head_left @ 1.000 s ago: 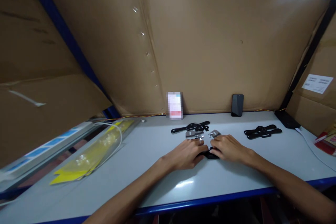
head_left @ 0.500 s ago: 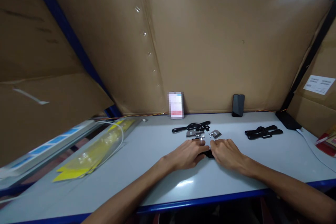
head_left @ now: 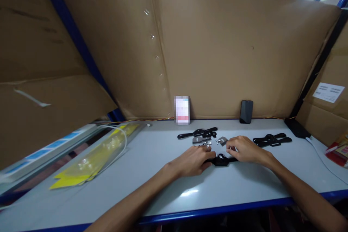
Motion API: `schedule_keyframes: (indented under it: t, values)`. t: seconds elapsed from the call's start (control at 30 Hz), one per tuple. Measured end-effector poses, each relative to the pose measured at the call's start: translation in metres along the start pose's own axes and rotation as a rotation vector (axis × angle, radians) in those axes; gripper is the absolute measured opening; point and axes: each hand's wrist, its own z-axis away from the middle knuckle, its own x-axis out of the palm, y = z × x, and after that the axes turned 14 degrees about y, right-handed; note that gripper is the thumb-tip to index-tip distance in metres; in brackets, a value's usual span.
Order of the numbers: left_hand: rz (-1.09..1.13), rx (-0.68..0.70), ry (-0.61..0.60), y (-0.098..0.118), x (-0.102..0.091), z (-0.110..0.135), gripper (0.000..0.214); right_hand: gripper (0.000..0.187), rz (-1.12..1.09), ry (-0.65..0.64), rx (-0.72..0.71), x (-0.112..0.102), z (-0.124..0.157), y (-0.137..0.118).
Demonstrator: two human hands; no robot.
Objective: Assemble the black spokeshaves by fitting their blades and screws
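Note:
My left hand (head_left: 193, 160) rests on the grey table (head_left: 152, 174), fingers curled over the left end of a flat black metal tool (head_left: 221, 160) with two handles. My right hand (head_left: 244, 149) sits just right of it, fingers bent in a pinch near small silver metal pieces (head_left: 222, 140); what it grips is too small to make out. More silver pieces (head_left: 201, 140) and another black handled tool (head_left: 197, 132) lie right behind my hands.
A second stack of black tools (head_left: 272, 140) lies to the right. A dark phone (head_left: 246, 111) and a small card (head_left: 182, 110) lean on the cardboard back wall. Yellow plastic bags (head_left: 92, 161) lie left; a white cable (head_left: 322, 156) runs right.
My right hand has shifted right and back off the black tool, uncovering its middle and right handle. The left hand has stayed put.

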Motion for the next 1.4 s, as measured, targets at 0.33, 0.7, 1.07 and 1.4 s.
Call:
schedule_keyframes:
  t: [0.33, 0.7, 1.07, 1.4]
  values:
    - [0.019, -0.004, 0.011, 0.000, 0.003, 0.001, 0.011, 0.025, -0.032, -0.207, 0.012, 0.000, 0.002, -0.005]
    - [-0.006, 0.015, 0.003, 0.006, 0.004, -0.001, 0.018, 0.034, 0.044, -0.130, 0.045, 0.002, -0.001, 0.000]
    - [-0.066, -0.156, 0.266, -0.029, 0.009, -0.001, 0.022, 0.040, 0.083, -0.039, 0.064, 0.011, -0.001, 0.030]
    - [-0.227, -0.445, 0.256, -0.104, 0.022, 0.005, 0.036, 0.047, 0.225, -0.035, 0.112, 0.007, -0.004, 0.034]
